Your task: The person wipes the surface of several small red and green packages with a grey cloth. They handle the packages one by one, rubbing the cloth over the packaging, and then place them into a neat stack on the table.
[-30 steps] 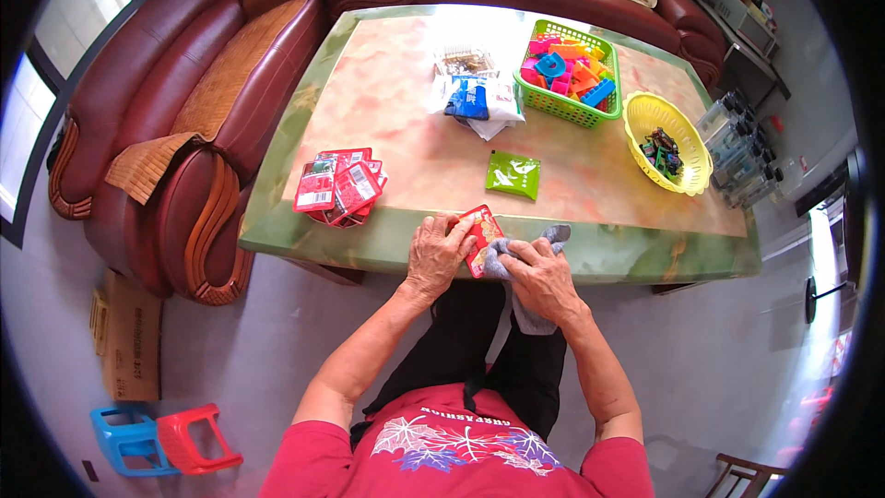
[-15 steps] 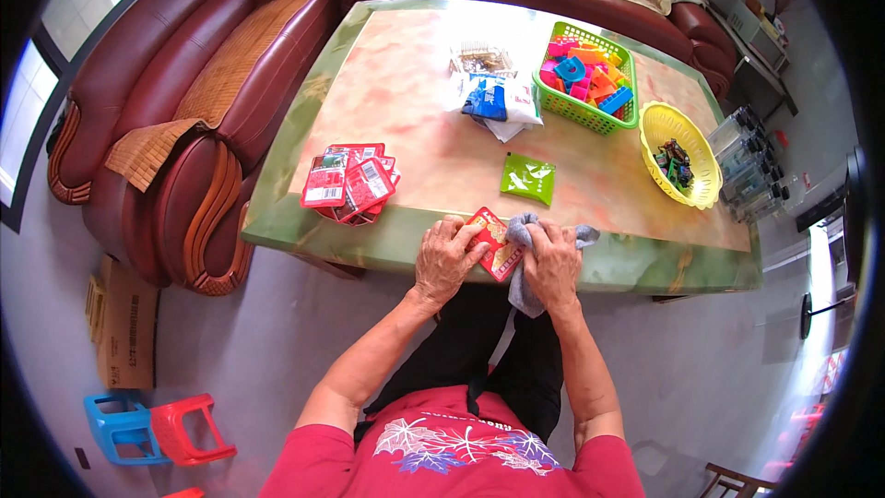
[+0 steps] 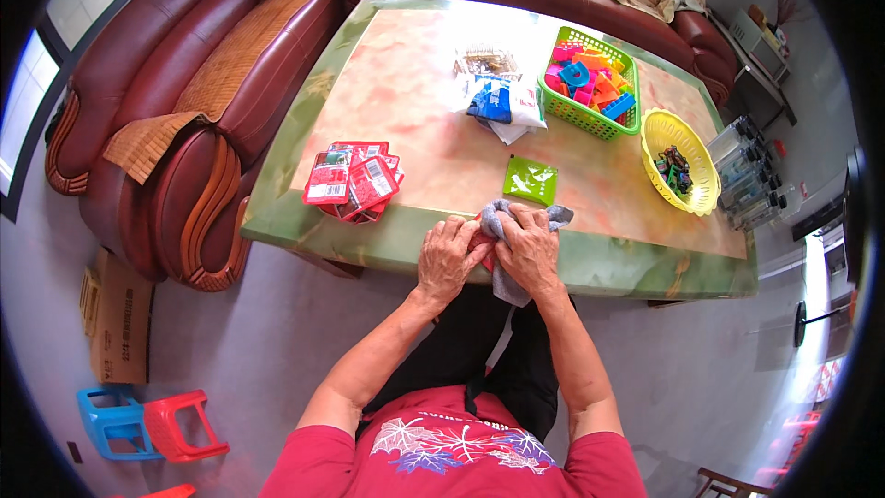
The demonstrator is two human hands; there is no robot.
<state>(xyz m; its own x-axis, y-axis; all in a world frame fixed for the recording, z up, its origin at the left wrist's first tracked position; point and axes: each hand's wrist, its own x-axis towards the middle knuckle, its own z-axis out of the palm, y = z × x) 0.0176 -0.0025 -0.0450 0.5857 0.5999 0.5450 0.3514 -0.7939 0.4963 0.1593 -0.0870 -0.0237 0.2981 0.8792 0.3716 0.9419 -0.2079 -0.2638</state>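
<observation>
At the table's near edge, my left hand has its fingers closed on the left side of a flat red packet. Only slivers of that packet show. My right hand grips a grey cloth and presses it over the packet, right beside the left fingers. One end of the cloth hangs below the edge. Just beyond the hands lies a green sachet. To the left is a loose pile of similar red packets.
A green basket of colourful blocks stands at the back right, near a yellow basket with small dark items. Blue and white packages lie mid-table on the marbled table. Sofas flank it; plastic stools stand lower left.
My right hand and the grey cloth have slid left across the red packet, toward my left hand, hiding most of it. My left hand stays almost in place.
</observation>
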